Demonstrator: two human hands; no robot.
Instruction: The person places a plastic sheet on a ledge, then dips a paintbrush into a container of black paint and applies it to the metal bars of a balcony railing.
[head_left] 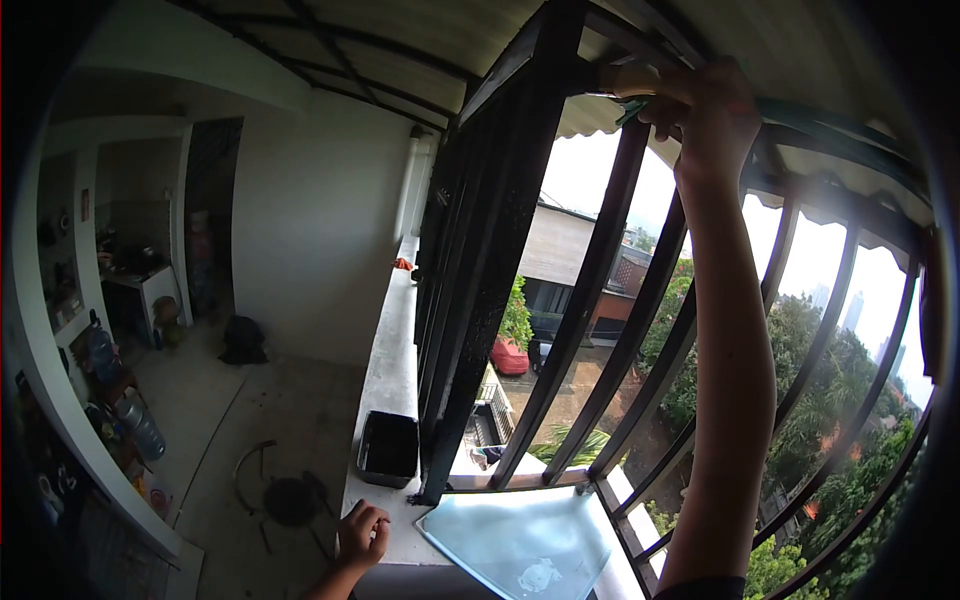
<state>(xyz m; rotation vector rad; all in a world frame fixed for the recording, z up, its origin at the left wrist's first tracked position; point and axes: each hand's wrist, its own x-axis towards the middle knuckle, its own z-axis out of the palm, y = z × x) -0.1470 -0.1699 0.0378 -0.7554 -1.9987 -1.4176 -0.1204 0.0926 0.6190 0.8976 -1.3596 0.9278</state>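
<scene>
Pale thing [632, 80], small, up at the top corner of the window frame [560, 75], just left of the right hand [722, 110]. Long axis looks roughly sideways, along the top bar; exact shape can't be told. Right hand is nearer, raised, fingers bent and partly closed on the pale thing, green strip [632, 110] just below. Left hand [362, 533] is well apart, low by the ledge's [393, 350] near end, fingers loosely curled, no object seen in it; black bin [388, 448] and glass [520, 545] near it.
</scene>
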